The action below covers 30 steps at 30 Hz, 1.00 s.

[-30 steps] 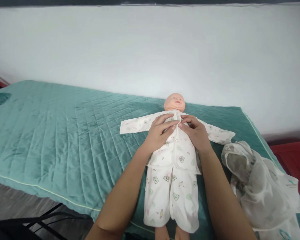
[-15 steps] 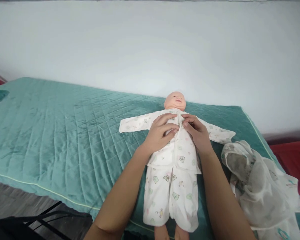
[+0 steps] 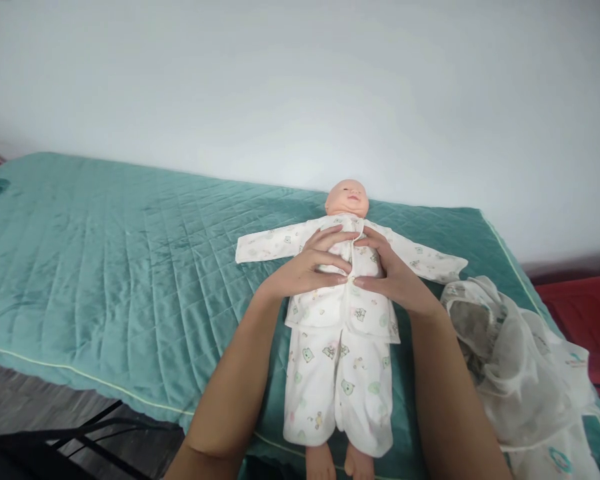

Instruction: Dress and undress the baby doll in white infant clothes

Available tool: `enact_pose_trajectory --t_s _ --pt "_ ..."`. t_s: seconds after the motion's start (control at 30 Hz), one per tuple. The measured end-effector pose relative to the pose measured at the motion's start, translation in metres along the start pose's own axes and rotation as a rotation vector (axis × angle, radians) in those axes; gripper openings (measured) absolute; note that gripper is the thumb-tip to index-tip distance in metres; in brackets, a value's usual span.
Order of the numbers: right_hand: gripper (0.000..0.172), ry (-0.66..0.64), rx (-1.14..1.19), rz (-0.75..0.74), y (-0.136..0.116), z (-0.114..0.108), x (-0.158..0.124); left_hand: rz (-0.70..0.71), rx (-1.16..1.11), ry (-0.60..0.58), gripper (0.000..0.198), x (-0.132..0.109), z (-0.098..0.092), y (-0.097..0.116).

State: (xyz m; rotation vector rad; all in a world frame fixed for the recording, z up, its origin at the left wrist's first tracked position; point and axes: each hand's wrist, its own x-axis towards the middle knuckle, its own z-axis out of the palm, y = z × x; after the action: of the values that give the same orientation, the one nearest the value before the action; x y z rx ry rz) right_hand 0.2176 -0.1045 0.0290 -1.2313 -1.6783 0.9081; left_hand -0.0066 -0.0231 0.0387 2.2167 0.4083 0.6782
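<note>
A baby doll lies on its back, dressed in a white printed shirt and matching trousers. Its sleeves stretch out to both sides. My left hand rests on the left part of the shirt's chest, fingers spread toward the front seam. From the other side my right hand lies on the shirt, fingers apart. Both thumbs come close together low on the seam, and the fingertips touch the cloth along it. Whether a fastener lies under the fingertips is hidden.
A green quilted cover drapes the table under the doll. Crumpled white mesh and plastic bags lie at the right edge. A red chair stands beyond them, and a pale wall rises behind.
My thumbs have moved down the shirt's seam, and both hands are spread wider than before. The doll appears slightly higher and further left in view.
</note>
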Motion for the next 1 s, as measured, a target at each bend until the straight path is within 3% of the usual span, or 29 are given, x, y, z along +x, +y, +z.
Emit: enact_pose_trajectory --t_s 0.43,1.0 --pt "0.057 -0.009 -0.017 0.012 0.002 -0.001 0.0 -0.023 0.031 -0.043 0.018 0.001 -0.001 0.003" --pt "0.054 0.063 -0.09 -0.065 0.006 0.004 -0.001 -0.008 0.084 0.06 0.006 0.001 0.007 0.008"
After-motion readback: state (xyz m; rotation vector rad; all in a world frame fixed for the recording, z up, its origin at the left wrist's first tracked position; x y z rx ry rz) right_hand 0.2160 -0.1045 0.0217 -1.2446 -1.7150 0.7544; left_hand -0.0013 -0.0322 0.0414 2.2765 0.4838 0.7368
